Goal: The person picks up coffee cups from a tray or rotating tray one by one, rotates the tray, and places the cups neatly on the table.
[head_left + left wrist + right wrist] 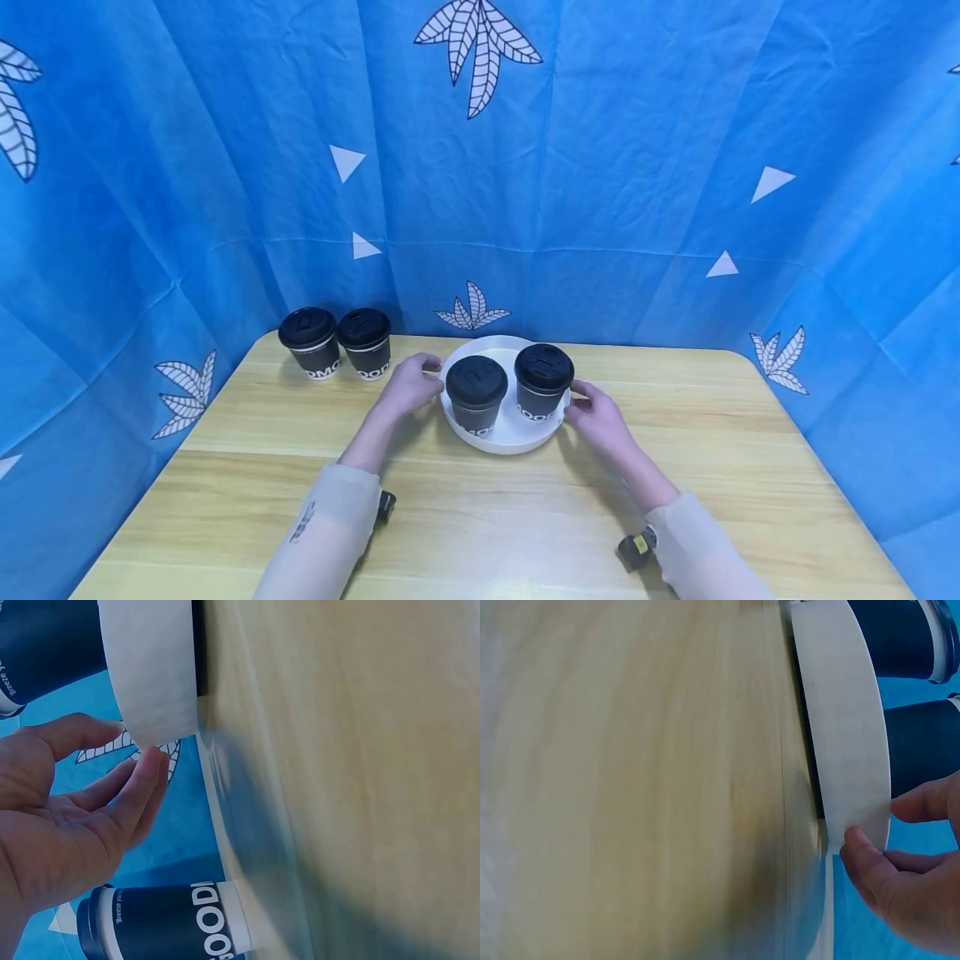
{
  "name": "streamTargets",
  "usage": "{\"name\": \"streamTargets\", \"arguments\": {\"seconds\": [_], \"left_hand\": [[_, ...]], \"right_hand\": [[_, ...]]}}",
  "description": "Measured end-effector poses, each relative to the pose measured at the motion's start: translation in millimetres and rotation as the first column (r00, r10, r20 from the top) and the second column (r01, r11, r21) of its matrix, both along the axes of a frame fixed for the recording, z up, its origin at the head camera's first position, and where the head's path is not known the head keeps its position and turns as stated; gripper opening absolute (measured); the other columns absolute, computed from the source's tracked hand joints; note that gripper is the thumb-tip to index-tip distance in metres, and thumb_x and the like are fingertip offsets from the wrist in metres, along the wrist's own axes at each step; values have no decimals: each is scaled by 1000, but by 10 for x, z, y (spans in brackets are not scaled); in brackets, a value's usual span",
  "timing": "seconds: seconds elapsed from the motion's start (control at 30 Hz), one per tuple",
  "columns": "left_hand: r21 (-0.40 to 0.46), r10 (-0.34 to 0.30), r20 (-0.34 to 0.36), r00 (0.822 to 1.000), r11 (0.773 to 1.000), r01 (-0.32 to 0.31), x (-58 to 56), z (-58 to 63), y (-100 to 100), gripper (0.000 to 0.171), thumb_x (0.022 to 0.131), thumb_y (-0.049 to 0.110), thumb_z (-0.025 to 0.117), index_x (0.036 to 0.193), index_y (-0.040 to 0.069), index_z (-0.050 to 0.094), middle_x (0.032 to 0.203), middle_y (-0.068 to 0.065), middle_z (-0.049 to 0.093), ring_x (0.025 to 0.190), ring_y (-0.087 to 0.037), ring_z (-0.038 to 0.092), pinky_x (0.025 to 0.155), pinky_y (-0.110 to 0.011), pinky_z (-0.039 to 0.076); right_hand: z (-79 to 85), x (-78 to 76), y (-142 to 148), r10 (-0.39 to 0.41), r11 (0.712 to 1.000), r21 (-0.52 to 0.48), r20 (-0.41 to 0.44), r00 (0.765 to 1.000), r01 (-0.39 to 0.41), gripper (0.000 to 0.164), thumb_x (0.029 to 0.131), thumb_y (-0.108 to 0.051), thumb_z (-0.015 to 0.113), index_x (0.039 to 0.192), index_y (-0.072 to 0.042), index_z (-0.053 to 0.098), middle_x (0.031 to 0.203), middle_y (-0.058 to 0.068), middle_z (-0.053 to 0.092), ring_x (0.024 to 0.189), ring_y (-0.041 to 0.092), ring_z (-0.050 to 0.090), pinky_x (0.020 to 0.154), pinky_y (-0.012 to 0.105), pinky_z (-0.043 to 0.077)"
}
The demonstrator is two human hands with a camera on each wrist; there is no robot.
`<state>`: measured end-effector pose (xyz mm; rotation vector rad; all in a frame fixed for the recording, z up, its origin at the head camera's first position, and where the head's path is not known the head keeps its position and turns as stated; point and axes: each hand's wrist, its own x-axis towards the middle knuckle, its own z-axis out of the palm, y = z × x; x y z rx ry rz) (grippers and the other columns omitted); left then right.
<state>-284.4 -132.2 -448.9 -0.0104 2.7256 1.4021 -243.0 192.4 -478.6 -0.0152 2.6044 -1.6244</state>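
A round white tray (pixel 510 442) with a low wall lies on the wooden table. Two dark paper cups with black lids stand upright in it, the left cup (pixel 475 412) a little nearer than the right cup (pixel 542 400). At the tray's left side my left hand (pixel 411 385) pinches the rim, with the thumb (pixel 101 729) at the top edge and fingertips against the outer wall. On the opposite side my right hand (pixel 600 419) holds the rim likewise, its thumb (pixel 922 802) on the top edge and a finger (pixel 862 851) on the wall.
Two more lidded cups, one far-left cup (pixel 311 343) and one beside it (pixel 365 343), stand side by side at the table's back left. A blue patterned curtain (pixel 637 167) hangs behind the wooden table (pixel 480 525) and along its sides.
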Motion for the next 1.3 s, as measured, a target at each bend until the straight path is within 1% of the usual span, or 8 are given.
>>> {"name": "streamTargets", "arguments": {"seconds": [0.13, 0.3, 0.43, 0.6, 0.73, 0.97, 1.1, 1.3], "left_hand": [[11, -9, 17, 1000, 1000, 9, 22, -26, -14, 50, 89, 3, 66, 138, -5, 58, 136, -22, 65, 116, -34, 68, 92, -41, 59], [7, -25, 22, 999, 1000, 25, 28, -55, -16, 48, 89, 4, 67, 135, -6, 60, 134, -23, 65, 111, -34, 70, 92, -42, 59], [13, -31, 12, 999, 999, 31, 1, -77, -21, 47, 89, 5, 67, 134, -6, 61, 133, -23, 66, 115, -35, 68, 96, -43, 58], [46, -42, 7, 999, 998, 42, -38, -95, -31, 46, 90, 3, 65, 135, -7, 60, 134, -24, 65, 120, -37, 66, 98, -44, 57], [45, -44, 2, 999, 998, 44, -54, -91, -28, 44, 90, 2, 64, 133, -6, 61, 134, -24, 65, 121, -38, 65, 99, -44, 57], [40, -42, 7, 999, 998, 42, -89, -90, -21, 44, 90, 3, 64, 133, -4, 62, 136, -23, 64, 126, -38, 62, 105, -47, 53], [49, -42, 6, 999, 998, 42, -131, -108, -25, 44, 90, 4, 65, 133, -3, 63, 136, -22, 65, 129, -38, 59, 108, -48, 51], [40, -51, -11, 999, 998, 51, -183, -141, -52, 43, 90, 1, 62, 133, -3, 64, 135, -22, 65, 130, -39, 58, 109, -49, 49]], "right_hand": [[15, 27, -4, -3, 1000, 1, 4, 1000, 2, 60, 99, -11, 61, 154, 6, 41, 148, 31, 52, 134, 44, 56, 112, 53, 47], [21, 52, -7, -5, 1000, 1, 0, 1000, 5, 60, 99, -10, 62, 153, 6, 42, 146, 31, 55, 133, 43, 57, 112, 52, 47], [13, 58, 4, -7, 1000, -10, 1, 1000, 7, 60, 99, -10, 63, 153, 4, 43, 143, 30, 57, 131, 41, 58, 110, 50, 49], [15, 53, 22, -5, 999, -47, 2, 1000, 6, 54, 101, -10, 61, 151, 3, 46, 141, 30, 59, 130, 40, 60, 104, 45, 54], [18, 7, 45, -22, 999, -45, -20, 1000, 21, 51, 102, -11, 60, 150, 1, 48, 141, 28, 60, 128, 38, 61, 101, 42, 56], [16, -108, 66, -20, 999, -30, -58, 998, 18, 53, 101, -9, 58, 151, 4, 45, 150, 25, 52, 131, 40, 58, 106, 47, 53], [6, -156, 67, -14, 1000, -17, -50, 999, 13, 54, 101, -9, 58, 152, 3, 45, 151, 26, 52, 133, 40, 57, 109, 49, 50], [-9, -190, 40, 0, 1000, -15, -25, 1000, 0, 55, 100, -9, 58, 152, 3, 45, 150, 27, 52, 133, 41, 56, 108, 50, 50]]}}
